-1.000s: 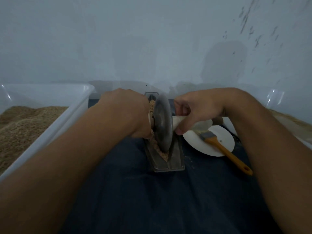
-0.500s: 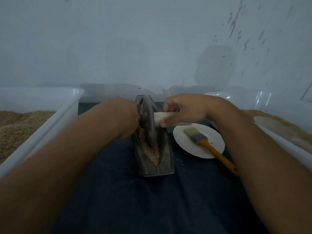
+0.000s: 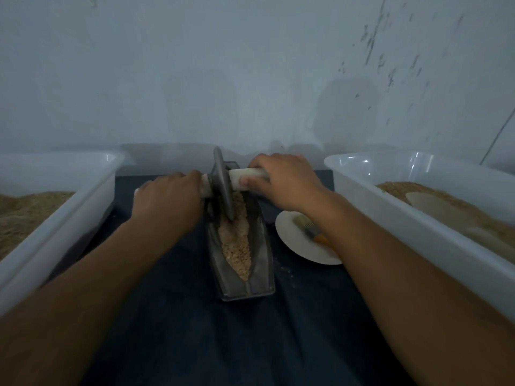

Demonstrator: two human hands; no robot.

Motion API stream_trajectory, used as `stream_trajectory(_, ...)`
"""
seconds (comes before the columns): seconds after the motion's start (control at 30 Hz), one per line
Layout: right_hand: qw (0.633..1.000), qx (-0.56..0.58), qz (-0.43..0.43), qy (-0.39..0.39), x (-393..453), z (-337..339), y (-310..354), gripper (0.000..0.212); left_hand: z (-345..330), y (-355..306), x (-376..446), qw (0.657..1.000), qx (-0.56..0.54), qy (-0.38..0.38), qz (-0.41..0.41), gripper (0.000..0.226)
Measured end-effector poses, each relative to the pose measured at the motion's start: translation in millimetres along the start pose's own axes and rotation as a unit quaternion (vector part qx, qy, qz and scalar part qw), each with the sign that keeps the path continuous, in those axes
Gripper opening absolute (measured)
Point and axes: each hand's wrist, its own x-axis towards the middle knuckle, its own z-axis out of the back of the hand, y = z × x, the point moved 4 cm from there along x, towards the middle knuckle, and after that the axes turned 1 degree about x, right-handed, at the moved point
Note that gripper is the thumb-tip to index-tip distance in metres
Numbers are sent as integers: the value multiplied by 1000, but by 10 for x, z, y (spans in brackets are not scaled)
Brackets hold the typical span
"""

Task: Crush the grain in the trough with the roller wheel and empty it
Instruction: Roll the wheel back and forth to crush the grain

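- Hands: left hand (image 3: 170,199) and right hand (image 3: 281,182) each clamp an end of the handle (image 3: 246,178).
- Wheel (image 3: 223,185) stands at the trough's (image 3: 262,263) far end, in the grain (image 3: 237,243).

Bare worktop (image 3: 195,330) lies open at 6 o'clock of the trough (image 3: 245,274). Bins wall the sides: left bin (image 3: 55,232) at 9 o'clock, right bin (image 3: 418,218) at 3. A plate (image 3: 292,240) with what looks like a brush (image 3: 309,228) crowds the right gap.
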Motion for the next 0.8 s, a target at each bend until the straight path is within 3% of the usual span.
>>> stream_trajectory(0.17, 1000, 9, -10, 10, 13, -47, -23, 41, -25, 4, 5, 998, 1, -60, -24, 24)
stream_trajectory(0.3, 993, 78, -39, 84, -10, -20, -108, 40, 20, -44, 6, 995, 63, -69, -27, 18)
stream_trajectory(0.4, 979, 152, -54, 128, -66, 62, -130, 36, 40, -89, 5, 991, 125, -25, -38, 23)
stream_trajectory(0.53, 968, 163, -45, 186, -131, 214, -95, 43, 209, -162, -68, 995, 81, 4, 64, 30)
stream_trajectory(0.6, 963, 152, -24, 223, -159, 284, -20, 47, 279, -185, -114, 992, 112, 35, 49, 33)
stream_trajectory(0.7, 957, 128, 1, 261, -188, 383, 95, 50, 324, -177, -150, 978, 147, 145, -25, 32)
stream_trajectory(0.8, 959, 83, 23, 271, -212, 491, 186, 51, 440, -214, -197, 973, 134, 189, -13, 32)
